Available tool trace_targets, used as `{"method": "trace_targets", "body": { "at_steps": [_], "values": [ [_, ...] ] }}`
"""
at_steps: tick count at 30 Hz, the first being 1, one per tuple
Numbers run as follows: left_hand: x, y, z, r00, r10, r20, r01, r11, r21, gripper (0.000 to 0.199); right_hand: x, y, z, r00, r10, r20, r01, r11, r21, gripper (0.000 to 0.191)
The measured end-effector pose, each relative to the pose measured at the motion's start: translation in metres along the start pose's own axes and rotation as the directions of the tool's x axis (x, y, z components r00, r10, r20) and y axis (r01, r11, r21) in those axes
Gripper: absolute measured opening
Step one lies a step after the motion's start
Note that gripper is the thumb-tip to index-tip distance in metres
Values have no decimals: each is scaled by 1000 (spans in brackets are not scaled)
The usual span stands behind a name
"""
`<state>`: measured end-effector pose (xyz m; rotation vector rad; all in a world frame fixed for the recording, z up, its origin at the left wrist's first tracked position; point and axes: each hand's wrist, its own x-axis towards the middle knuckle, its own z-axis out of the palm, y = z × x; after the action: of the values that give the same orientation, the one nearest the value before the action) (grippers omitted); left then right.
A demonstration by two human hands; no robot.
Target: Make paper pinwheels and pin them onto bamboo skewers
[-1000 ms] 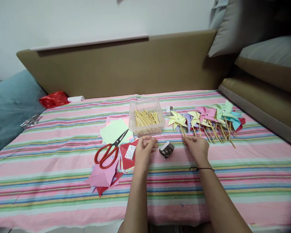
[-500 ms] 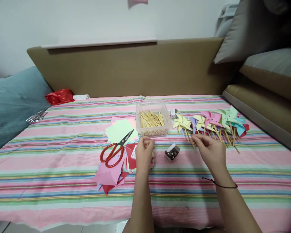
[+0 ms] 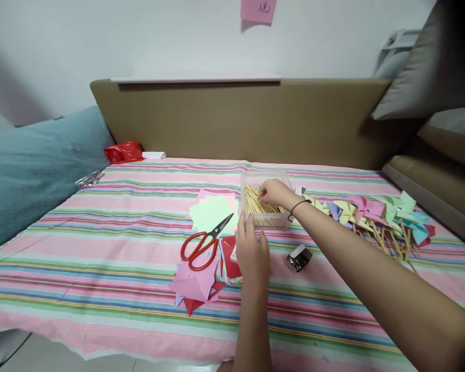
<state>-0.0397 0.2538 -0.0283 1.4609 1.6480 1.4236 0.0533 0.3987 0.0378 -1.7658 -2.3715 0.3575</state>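
Observation:
A clear plastic box (image 3: pixel 269 222) holds many thin wooden sticks (image 3: pixel 252 200). Over the sticks, my right hand (image 3: pixel 275 193) is inside the box with its fingers pinched together; what they hold, if anything, is hidden. At the box's front left corner, my left hand (image 3: pixel 251 245) has its fingers stretched out, the tips against the box wall or just in front of it. Beneath and beside the left hand is a stack of coloured paper squares (image 3: pixel 229 261). Red-handled scissors (image 3: pixel 206 245) lie to its left, across pale green paper (image 3: pixel 213 213) and cut pink paper (image 3: pixel 196 281).
Finished paper pinwheels on sticks (image 3: pixel 370 209) lie in a row at the right, partly behind my right forearm. A small open box of metal pieces (image 3: pixel 298 258) stands between my arms. A red plastic bag (image 3: pixel 124 152) sits at the back left on the striped cloth (image 3: pixel 112 248).
My right hand has left the yellow pinwheel's stick at the right and moved into the box of sticks. My left hand has opened its pinch and come to the box's front corner. The view has shifted.

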Motion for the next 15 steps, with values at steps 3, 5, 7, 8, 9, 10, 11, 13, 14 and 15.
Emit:
{"method": "trace_targets", "body": {
  "at_steps": [3, 5, 7, 8, 9, 10, 11, 13, 14, 15],
  "values": [
    [0, -2, 1, 1000, -11, 8, 11, 1000, 11, 48, 15, -4, 18, 992, 68, 104, -58, 994, -97, 5],
    [-1, -4, 2, 1000, -31, 3, 31, 999, 13, 49, 19, -3, 25, 984, 113, 141, -92, 985, -146, 14],
    [-1, -6, 2, 999, -32, -2, 32, 999, -2, 47, 20, -1, 29, 976, 147, 159, -119, 977, -177, 19],
    [-1, -6, 2, 999, -29, -13, 29, 999, -15, 46, 20, 0, 30, 973, 161, 165, -130, 974, -186, 20],
    [0, -6, 1, 999, -28, -29, 27, 999, -24, 44, 19, 1, 31, 970, 174, 169, -141, 971, -192, 21],
    [0, -6, 0, 998, -33, -48, 31, 999, -27, 42, 19, 2, 32, 967, 186, 174, -151, 969, -196, 21],
    [0, -6, -2, 997, -44, -69, 42, 999, -23, 40, 18, 3, 33, 964, 196, 177, -160, 967, -196, 22],
    [1, -5, -5, 992, -70, -103, 71, 997, 3, 34, 16, 4, 35, 961, 211, 182, -176, 966, -190, 21],
    [1, -4, -7, 991, -80, -111, 82, 996, 19, 32, 15, 4, 36, 959, 216, 182, -183, 966, -184, 21],
    [2, -4, -9, 989, -88, -118, 92, 995, 34, 30, 14, 3, 38, 958, 222, 181, -190, 966, -175, 21]
  ]
}}
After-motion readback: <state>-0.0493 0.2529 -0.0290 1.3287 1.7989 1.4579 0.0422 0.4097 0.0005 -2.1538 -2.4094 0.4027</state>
